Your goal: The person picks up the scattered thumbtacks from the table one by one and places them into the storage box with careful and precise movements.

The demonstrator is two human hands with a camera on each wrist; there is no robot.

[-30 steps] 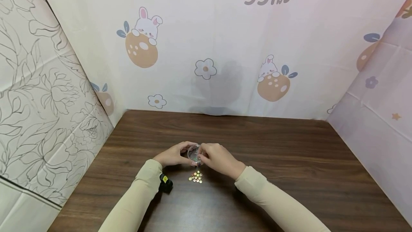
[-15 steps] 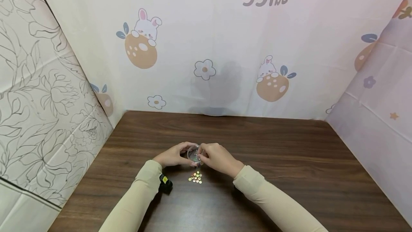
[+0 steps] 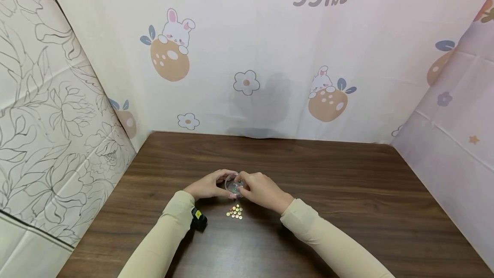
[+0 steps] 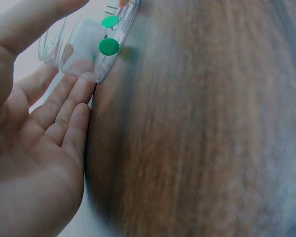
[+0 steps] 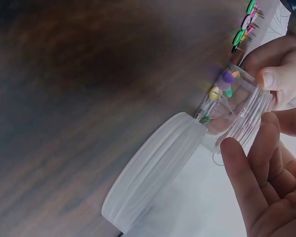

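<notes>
My left hand (image 3: 209, 185) grips a small clear plastic jar (image 3: 230, 185), thumb on the near side and fingers curled around the far side. Inside it lie several flat-headed thumbtacks, such as a green one (image 4: 109, 47) and a yellow one (image 5: 215, 93). At the jar's mouth is my right hand (image 3: 264, 190), its fingertips loosely apart at the rim, with no tack visible between them. Nearer me, a small cluster of thumbtacks (image 3: 234, 212) sits on the table. In the right wrist view, loose tacks (image 5: 246, 24) rest on their heads, points up.
A frosted white, round, lid-like piece (image 5: 153, 170) lies near the jar in the right wrist view; I cannot make it out from the head. A black wrist camera (image 3: 199, 220) hangs under the left wrist. Patterned cloth (image 3: 247, 110) closes off the dark wooden table (image 3: 347, 183) behind.
The right fingertips have parted slightly over the jar's mouth, where they were closer together before. The left hand, the jar and the tack cluster stay in place.
</notes>
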